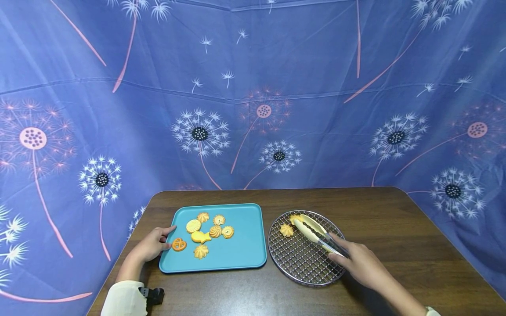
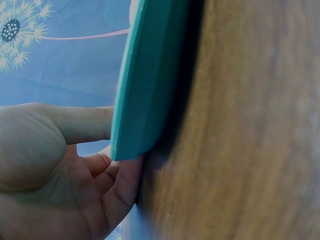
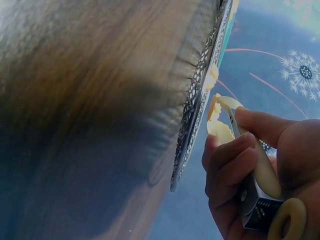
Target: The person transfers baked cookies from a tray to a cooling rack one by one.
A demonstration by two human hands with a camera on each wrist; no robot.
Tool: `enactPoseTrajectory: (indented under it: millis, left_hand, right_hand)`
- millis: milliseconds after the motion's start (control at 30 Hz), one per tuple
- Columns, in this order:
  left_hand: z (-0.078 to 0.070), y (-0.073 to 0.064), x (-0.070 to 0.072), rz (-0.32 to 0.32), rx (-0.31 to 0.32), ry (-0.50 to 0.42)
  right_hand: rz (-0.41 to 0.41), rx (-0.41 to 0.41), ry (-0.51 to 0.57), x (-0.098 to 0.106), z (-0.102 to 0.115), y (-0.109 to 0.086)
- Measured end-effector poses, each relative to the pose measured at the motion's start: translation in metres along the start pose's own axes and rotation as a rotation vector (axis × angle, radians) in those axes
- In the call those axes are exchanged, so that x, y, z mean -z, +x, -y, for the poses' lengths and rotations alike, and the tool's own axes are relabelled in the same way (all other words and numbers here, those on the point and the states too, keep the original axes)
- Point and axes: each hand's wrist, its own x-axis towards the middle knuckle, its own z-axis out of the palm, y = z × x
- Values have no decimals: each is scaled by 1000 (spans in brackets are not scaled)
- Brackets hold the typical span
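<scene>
Cream tongs [image 1: 306,231], gripped in your right hand [image 1: 361,261], likely needed light pressure while your left hand [image 1: 152,244] pinched the tray [image 1: 245,252].

I see cream tongs [image 1: 305,230] tilted over rd wire rack [image 1: 300,268], lower R-ctr; teal tray [image 1: 241,256] w/ cookies [image 1: 200,251], lower L-ctr.

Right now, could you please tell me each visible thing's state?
Tray: lying flat.
Eight tray cookies: lying loose.
Wire rack: lying level.
Tongs: above the wire rack, arms slightly apart.
Rack cookie: lying uncovered.
Cookie at the tongs' tips: partly hidden; pinched or not, unclear.
Left grip: holding the tray's edge.
Right grip: holding the tongs.
Backdrop cloth: hanging, creased.
</scene>
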Motion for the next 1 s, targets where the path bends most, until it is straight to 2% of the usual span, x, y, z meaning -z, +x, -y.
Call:
enactPoseTrajectory:
  millis: [300,733,1000]
  left_hand:
    - [1,0,0,-5,-5,4]
    - [1,0,0,-7,5,5]
    - [0,-1,0,-9,2,-1]
  right_hand:
    - [27,-20,-11,-1,-4,0]
    - [119,-82,-13,3,-5,-1]
    - [113,-71,-21,4,-5,-3]
